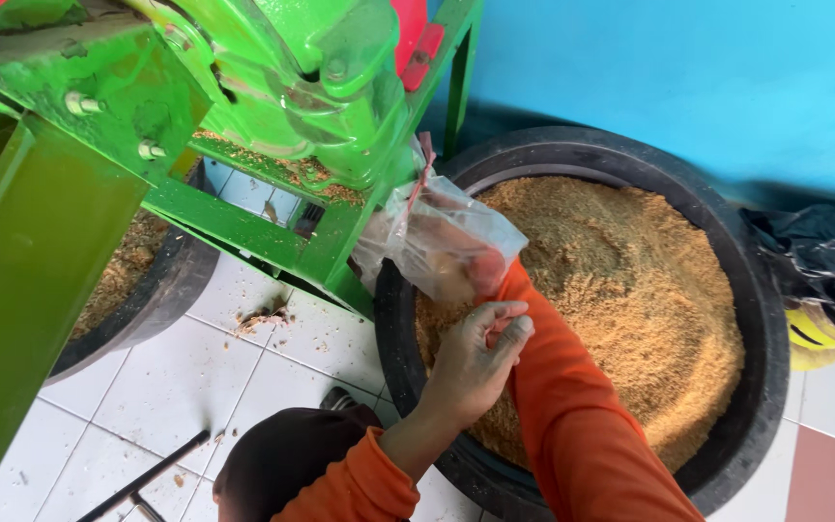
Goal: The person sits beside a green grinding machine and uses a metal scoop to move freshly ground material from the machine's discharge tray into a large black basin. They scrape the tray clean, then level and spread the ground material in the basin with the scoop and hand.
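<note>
- Green machine (99, 145): a painted steel frame with bolts, filling the upper left of the view; brown meal clings to its ledges. All places below are given relative to this machine.
- Smaller black tub (161, 290): under the machine's left part, partly hidden by the frame and holding the same brown meal.
- White tiled floor (195, 377): below the machine, with a scatter of crumbs near the frame's foot and a dark rod (147, 476) lying on the tiles further down.
- Left hand (475, 360): below and to the right of the machine's outlet, fingers curled, fingertips touching the lower edge of the bag; whether this grip pinches the plastic cannot be told. The orange sleeve ends at the wrist.
- Clear plastic bag (442, 237): hangs just beside the machine's lower right corner, mouth uppermost near the outlet, body slanting down to the right over the big tub's rim. It lies directly above the left hand.
- Right hand (487, 273): right of the machine, thrust into the bag from below and seen only dimly through the plastic; how wide its grip stands cannot be told.
- Large black tub (727, 242): right of the machine, heaped with golden-brown meal (630, 290).
- Black plastic sack (823, 261): farthest right of the machine, against the blue wall (678, 68).
</note>
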Available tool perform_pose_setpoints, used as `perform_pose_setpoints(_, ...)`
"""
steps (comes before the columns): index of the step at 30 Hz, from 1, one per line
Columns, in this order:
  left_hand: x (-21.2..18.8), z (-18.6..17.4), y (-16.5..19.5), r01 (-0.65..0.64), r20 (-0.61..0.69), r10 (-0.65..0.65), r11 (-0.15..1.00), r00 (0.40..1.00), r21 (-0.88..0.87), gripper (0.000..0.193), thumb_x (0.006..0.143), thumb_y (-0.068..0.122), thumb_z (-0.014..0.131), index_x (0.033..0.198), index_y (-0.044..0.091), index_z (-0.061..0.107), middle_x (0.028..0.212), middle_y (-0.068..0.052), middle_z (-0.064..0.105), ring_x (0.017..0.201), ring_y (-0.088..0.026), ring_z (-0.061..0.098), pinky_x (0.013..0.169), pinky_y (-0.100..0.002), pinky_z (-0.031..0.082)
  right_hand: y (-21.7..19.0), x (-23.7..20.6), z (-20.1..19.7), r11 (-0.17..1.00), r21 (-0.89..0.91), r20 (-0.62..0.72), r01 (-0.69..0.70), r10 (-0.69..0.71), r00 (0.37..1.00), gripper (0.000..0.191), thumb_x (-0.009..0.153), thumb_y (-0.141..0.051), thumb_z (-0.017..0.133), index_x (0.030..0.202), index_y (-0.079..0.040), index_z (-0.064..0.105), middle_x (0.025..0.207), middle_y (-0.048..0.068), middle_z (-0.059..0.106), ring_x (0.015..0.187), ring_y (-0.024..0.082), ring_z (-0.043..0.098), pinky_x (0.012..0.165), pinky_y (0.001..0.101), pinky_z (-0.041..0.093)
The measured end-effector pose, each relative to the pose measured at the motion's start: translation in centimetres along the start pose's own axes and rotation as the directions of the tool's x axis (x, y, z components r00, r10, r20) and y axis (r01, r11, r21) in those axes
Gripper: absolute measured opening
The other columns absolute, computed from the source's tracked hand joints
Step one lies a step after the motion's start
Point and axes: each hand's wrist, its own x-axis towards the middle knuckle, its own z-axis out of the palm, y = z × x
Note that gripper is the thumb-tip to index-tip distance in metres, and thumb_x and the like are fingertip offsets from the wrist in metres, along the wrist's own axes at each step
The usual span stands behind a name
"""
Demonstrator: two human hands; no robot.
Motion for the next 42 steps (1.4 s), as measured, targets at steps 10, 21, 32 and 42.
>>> perform_pose_setpoints(10,0.1,-0.4,0.4,-0.003,0.001,0.003,1.0,1.0,-0.017,0.045,0.1,0.033,0.063,0.128,-0.003,0.066,0.089,0.0,0.067,0.07,-0.006,0.059,0.064,-0.022,0.05,2.2,0.2,1.6,0.994,-0.058,0.006,-0.094,0.095,0.995,0.031,0.098,-0.022,0.063,0.125,-0.006,0.068,0.11,0.01,0.073,0.097,0.017,0.069,0.087,0.0336,0.056)
perform_pose_setpoints(21,2.0,0.0,-0.9,-0.074,0.059,0.081,0.992,0.995,-0.104,0.048,0.103,0.033,0.059,0.134,-0.004,0.06,0.102,-0.004,0.072,0.085,-0.005,0.065,0.074,-0.023,0.054,4.5,-5.9,-4.7,0.984,0.077,-0.091,-0.161,0.168,0.982,0.029,0.098,-0.024,0.061,0.119,-0.007,0.071,0.106,0.01,0.074,0.092,0.017,0.07,0.085,0.034,0.058)
perform_pose_setpoints(32,1.6,1.5,-0.3,-0.054,0.091,0.053,0.999,0.994,0.004,0.056,0.1,0.046,0.06,0.129,-0.001,0.063,0.102,-0.001,0.073,0.082,-0.005,0.066,0.07,-0.023,0.056,6.1,-6.9,-4.8,0.988,0.15,-0.02,-0.034,0.038,0.999,0.028,0.103,-0.024,0.064,0.111,0.002,0.071,0.101,0.015,0.068,0.085,0.023,0.065,0.077,0.0365,0.057)
perform_pose_setpoints(42,0.6,0.3,1.8,-0.184,0.006,0.187,0.963,0.982,0.197,0.051,0.101,0.045,0.06,0.123,0.0,0.069,0.088,-0.007,0.07,0.07,-0.013,0.066,0.065,-0.028,0.054,4.7,-2.8,-0.8,0.992,0.027,0.045,-0.126,0.125,0.991,0.04,0.099,-0.033,0.062,0.126,-0.004,0.067,0.1,0.011,0.069,0.082,0.019,0.063,0.074,0.0332,0.055)
